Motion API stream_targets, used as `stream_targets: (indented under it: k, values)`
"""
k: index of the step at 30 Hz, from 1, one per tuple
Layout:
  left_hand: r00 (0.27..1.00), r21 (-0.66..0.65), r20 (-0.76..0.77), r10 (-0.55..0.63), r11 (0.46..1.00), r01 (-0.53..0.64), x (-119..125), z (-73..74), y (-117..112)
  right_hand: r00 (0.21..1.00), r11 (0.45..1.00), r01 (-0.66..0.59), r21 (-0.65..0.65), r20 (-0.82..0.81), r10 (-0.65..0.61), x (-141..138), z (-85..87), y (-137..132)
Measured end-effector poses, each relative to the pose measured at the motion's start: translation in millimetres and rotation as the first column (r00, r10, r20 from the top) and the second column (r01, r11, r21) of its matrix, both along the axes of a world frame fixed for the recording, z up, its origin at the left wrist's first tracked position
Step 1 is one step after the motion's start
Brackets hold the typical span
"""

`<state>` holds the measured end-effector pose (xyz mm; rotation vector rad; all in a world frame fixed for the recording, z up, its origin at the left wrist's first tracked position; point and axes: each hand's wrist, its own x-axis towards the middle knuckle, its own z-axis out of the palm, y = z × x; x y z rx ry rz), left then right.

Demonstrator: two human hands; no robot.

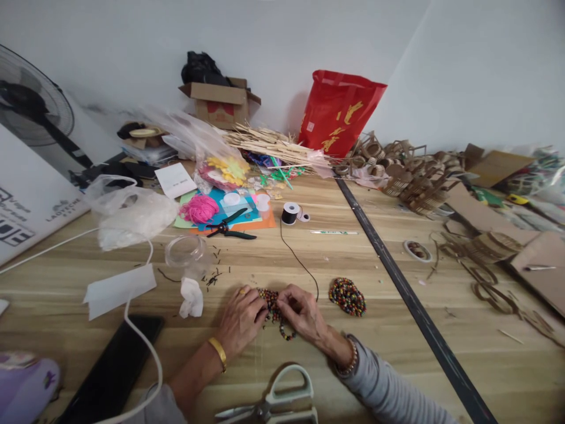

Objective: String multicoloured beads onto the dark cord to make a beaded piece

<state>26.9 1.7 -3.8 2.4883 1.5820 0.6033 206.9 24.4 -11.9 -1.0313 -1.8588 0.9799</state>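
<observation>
My left hand (pixel 241 318) and my right hand (pixel 302 312) meet near the table's front edge, both pinched on a small piece of multicoloured beadwork (pixel 272 309). A short beaded strand hangs from it toward me. A black cord (pixel 300 262) runs from my right hand up to a black spool (pixel 290 213). A finished oval beaded piece (pixel 347 296) lies just right of my right hand. A gold bangle sits on my left wrist and a beaded bracelet on my right.
Scissors (pixel 273 403) lie at the front edge, black pliers (pixel 229 227) and pink yarn (pixel 199 209) further back. A clear cup (pixel 188 253), tissue (pixel 192 297), a phone (pixel 112 374), plastic bags, a red bag (pixel 338 115), cardboard pieces at right, a fan at left.
</observation>
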Motion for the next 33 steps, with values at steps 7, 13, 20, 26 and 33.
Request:
stream_targets:
  k: [7,13,20,26,33]
  values:
    - [0.969,0.032,0.248,-0.011,0.999,0.003,-5.0,0.8,2.6,1.000,1.000,-0.016,0.003,-0.002,0.016,-0.2,1.1,-0.7]
    - [0.882,-0.006,0.472,0.002,1.000,0.001,-8.9,-6.3,3.3,0.999,0.998,-0.027,0.062,0.024,0.026,-1.0,2.4,-1.5]
    - [0.776,-0.125,0.625,0.081,0.992,-0.003,-11.5,-7.7,4.6,0.998,0.992,-0.054,0.113,0.025,0.051,-0.5,-0.5,-1.4]
    - [0.715,-0.246,0.682,0.154,0.969,0.025,-10.7,-2.5,4.4,0.998,0.987,-0.059,0.149,0.026,0.055,-0.1,-1.1,-1.4]
    - [0.719,-0.259,0.678,0.154,0.965,0.037,-10.3,-0.7,4.0,0.997,0.983,-0.083,0.167,0.023,0.080,-0.3,3.6,-1.8]
